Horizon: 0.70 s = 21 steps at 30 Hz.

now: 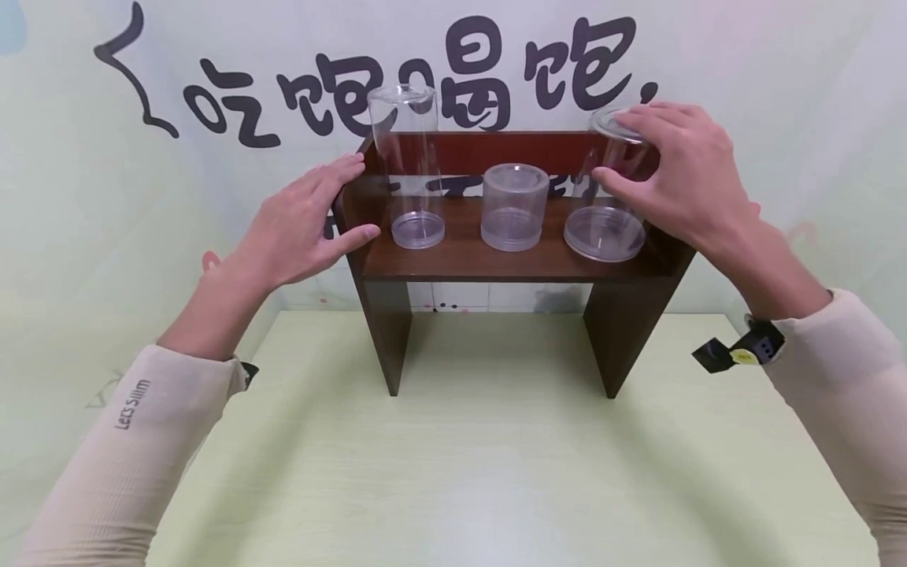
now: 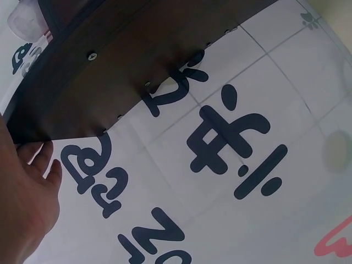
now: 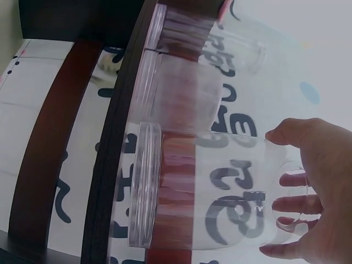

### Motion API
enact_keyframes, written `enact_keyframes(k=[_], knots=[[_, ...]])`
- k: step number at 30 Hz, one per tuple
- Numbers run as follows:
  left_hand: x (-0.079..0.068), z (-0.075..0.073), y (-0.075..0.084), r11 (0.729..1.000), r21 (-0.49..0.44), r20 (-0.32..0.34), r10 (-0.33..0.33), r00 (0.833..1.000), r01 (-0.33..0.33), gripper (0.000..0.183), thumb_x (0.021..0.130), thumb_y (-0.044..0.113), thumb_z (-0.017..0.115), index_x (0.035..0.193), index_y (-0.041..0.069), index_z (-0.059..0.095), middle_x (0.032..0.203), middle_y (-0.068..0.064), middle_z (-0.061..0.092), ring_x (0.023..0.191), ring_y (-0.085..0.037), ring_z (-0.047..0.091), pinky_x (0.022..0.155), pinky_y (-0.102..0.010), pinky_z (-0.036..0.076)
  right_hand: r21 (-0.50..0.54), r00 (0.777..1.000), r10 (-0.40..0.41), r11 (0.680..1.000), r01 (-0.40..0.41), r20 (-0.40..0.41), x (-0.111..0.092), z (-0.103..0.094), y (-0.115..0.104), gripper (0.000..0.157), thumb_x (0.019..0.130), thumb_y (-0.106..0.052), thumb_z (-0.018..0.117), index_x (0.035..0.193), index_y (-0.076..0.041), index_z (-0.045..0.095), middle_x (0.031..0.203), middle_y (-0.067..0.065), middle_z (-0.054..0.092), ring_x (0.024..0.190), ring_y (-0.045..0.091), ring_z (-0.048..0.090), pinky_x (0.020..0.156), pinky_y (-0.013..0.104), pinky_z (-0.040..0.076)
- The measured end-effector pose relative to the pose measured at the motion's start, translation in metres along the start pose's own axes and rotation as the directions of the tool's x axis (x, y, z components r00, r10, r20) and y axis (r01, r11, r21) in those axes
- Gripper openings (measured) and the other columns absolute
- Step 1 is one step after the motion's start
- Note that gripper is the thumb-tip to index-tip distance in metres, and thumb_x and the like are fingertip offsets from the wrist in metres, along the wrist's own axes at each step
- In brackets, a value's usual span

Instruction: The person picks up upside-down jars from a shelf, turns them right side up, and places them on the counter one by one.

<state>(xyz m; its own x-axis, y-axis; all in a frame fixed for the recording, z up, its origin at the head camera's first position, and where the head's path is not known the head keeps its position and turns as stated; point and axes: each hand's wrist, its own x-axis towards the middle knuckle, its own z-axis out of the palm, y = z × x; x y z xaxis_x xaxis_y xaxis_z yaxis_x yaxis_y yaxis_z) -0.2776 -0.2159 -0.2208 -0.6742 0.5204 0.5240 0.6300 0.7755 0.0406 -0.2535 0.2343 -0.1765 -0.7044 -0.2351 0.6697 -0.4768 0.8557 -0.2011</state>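
Observation:
A small dark brown wooden shelf (image 1: 453,260) bears three clear plastic jars, each with a ringed band at its lower end. A tall narrow jar (image 1: 407,173) stands at the left and a short jar (image 1: 513,209) in the middle. My right hand (image 1: 680,169) holds the wide jar (image 1: 605,228) at the right by its top, thumb on the near side, fingers over the upper end. In the right wrist view, thumb and fingers spread round that end. My left hand (image 1: 305,224) rests against the shelf's left side panel, fingers extended, thumb across its front edge.
The shelf stands on a pale wood-look table (image 1: 453,465). Behind it hangs a white backdrop (image 1: 248,47) with large black characters. Screw heads (image 2: 92,56) dot the shelf's outer side panel. A black device (image 1: 744,346) sits on the right wrist.

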Motion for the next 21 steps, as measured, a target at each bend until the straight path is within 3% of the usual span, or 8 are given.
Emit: enact_keyframes(k=[11, 16, 21], knots=[[0.003, -0.009, 0.001, 0.998, 0.057, 0.063, 0.030, 0.998, -0.034, 0.084, 0.098, 0.048, 0.070, 0.164, 0.009, 0.037, 0.171, -0.012, 0.036, 0.155, -0.036, 0.037, 0.117, -0.065, 0.040, 0.030, 0.983, -0.109, 0.993, 0.115, -0.144, -0.030, -0.019, -0.014, 0.060, 0.085, -0.024, 0.086, 0.139, -0.005, 0.070, 0.141, 0.017, 0.068, 0.140, 0.037, 0.056, 0.119, 0.058, 0.039], [0.002, -0.011, 0.000, 0.995, 0.088, 0.080, 0.045, 0.996, -0.052, 0.089, 0.097, 0.049, 0.071, 0.166, 0.010, 0.032, 0.171, -0.014, 0.035, 0.154, -0.038, 0.038, 0.117, -0.066, 0.040, 0.034, 0.977, -0.113, 0.992, 0.121, -0.180, -0.045, -0.025, -0.016, 0.061, 0.082, -0.023, 0.087, 0.138, -0.005, 0.070, 0.141, 0.018, 0.068, 0.141, 0.036, 0.055, 0.117, 0.058, 0.040], [0.000, -0.010, -0.001, 0.993, 0.102, 0.073, 0.060, 0.996, -0.067, 0.088, 0.097, 0.050, 0.071, 0.165, 0.009, 0.033, 0.171, -0.014, 0.035, 0.154, -0.039, 0.039, 0.116, -0.066, 0.041, 0.029, 0.970, -0.113, 0.992, 0.122, -0.216, -0.060, -0.029, -0.019, 0.062, 0.083, -0.028, 0.086, 0.140, -0.008, 0.070, 0.142, 0.014, 0.068, 0.142, 0.032, 0.055, 0.106, 0.058, 0.042]])
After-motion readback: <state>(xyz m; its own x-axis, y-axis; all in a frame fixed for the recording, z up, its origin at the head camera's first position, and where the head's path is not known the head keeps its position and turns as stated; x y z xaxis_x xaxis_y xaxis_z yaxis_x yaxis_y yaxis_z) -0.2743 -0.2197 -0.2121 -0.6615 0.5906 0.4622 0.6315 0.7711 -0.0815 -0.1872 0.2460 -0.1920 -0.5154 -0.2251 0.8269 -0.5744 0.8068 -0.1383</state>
